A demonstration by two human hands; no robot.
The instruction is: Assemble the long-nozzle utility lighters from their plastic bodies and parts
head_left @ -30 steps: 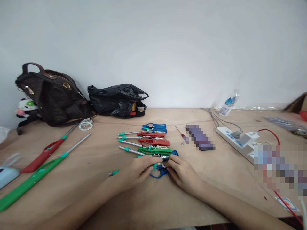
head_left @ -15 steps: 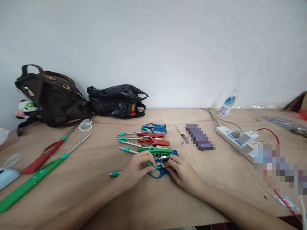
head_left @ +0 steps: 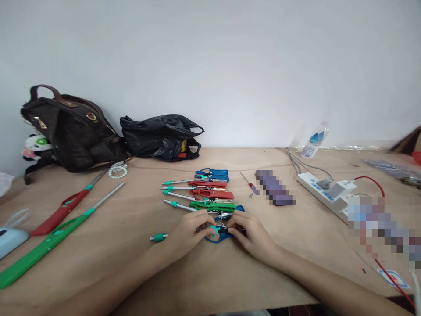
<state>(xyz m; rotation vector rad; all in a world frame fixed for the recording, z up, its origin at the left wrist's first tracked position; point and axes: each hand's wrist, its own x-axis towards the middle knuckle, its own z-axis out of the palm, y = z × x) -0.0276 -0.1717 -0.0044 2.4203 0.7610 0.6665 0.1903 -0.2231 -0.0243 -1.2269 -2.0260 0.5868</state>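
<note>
The nearest long-nosed lighter, a blue one [head_left: 219, 239], lies opened on the table between my hands, its inner parts and a thin white wire showing. My left hand [head_left: 194, 230] pinches a small green trigger [head_left: 215, 229] over the lighter's handle. My right hand [head_left: 250, 232] is closed at the right end of the same lighter, fingertips on its dark inner part; the exact grip is partly hidden. The lighter's metal tube with a green collar [head_left: 160, 237] sticks out left of my left hand. Beyond my hands lie several more opened lighters in a row, including a green one [head_left: 226, 206] and a red one [head_left: 217, 194].
To the left lie a closed green lighter [head_left: 49, 245], a closed red lighter [head_left: 62, 214] and a bead bracelet [head_left: 117, 170]. A screwdriver [head_left: 250, 184] with small screws is at right of the row. Farther right are a power strip [head_left: 315, 191] and a bottle [head_left: 314, 142]. A black bag [head_left: 158, 138] sits behind.
My left hand has brought the green trigger slightly right and down against the blue lighter. My right hand's fingertips have drawn in closer to it.
</note>
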